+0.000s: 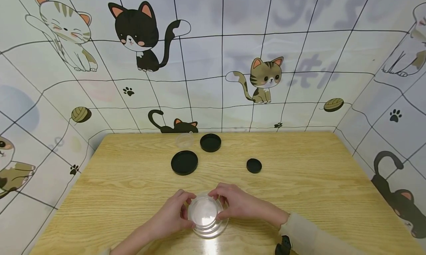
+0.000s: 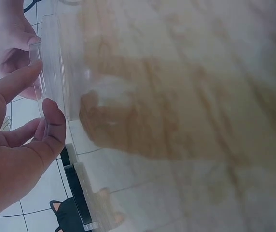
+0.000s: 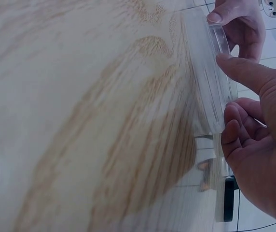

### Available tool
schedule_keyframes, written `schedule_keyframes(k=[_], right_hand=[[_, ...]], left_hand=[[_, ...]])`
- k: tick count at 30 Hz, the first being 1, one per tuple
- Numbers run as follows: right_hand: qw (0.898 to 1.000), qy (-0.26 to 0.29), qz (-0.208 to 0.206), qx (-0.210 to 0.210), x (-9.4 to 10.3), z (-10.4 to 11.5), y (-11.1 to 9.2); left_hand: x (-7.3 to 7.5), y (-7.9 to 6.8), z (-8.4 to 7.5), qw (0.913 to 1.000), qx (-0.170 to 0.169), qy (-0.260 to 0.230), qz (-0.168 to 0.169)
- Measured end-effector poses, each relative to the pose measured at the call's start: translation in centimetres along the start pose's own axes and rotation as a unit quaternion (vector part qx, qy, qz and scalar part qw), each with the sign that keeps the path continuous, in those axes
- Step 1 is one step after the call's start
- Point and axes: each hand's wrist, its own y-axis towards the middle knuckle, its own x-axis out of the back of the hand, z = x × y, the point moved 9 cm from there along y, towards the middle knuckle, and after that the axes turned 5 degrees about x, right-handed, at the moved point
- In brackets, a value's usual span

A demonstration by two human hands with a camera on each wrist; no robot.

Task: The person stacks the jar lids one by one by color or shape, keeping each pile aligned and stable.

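Note:
A small clear round container [image 1: 203, 210] sits on top of a wider clear round container [image 1: 222, 227] near the front middle of the table. My left hand [image 1: 171, 213] grips the small one at its left side, thumb and fingers bent round the edge. From the right, my right hand [image 1: 237, 203] holds the same piece between thumb and fingers. Both wrist views show the small container edge-on, with the fingertips on its wall and the wider clear piece below. Transparency and glare blur where one piece ends and another begins.
Behind the hands lie a large black round lid [image 1: 184, 162], a medium one [image 1: 210, 142] and a small one [image 1: 254, 166]. A faint clear round piece [image 1: 184, 140] lies at the table's back edge. Cat-patterned cloth [image 1: 206, 81] encloses the wooden table [image 1: 299, 181].

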Motion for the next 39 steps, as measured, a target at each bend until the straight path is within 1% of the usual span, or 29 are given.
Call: schedule_keyframes(k=[8,14,18,24,28,35,39], right_hand=[[1.0,-0.003,0.002,0.002,0.0,0.1,0.1],[1.0,-0.011,0.005,0.014,-0.1,0.2,0.2],[1.0,-0.009,0.004,0.007,0.0,0.1,0.2],[1.0,-0.003,0.002,0.003,0.0,0.0,0.2],[1.0,0.0,0.001,0.004,0.0,0.0,0.2],[1.0,0.005,0.001,0.003,0.0,0.2,0.4],[1.0,0.008,0.001,-0.001,0.0,0.2,0.4]], left_hand=[[0.1,0.2,0.1,1.0,0.001,0.002,0.0],[0.1,0.3,-0.1,1.0,0.007,0.006,-0.002],[0.2,0.6,-0.1,0.9998,0.016,0.011,-0.003],[0.2,1.0,0.1,0.9995,0.031,0.004,0.005],[0.2,1.1,0.2,0.9994,0.033,0.001,0.008],[0.1,1.4,0.5,0.9987,0.044,-0.021,0.017],[0.0,1.7,0.5,0.9981,0.055,-0.014,0.026]])
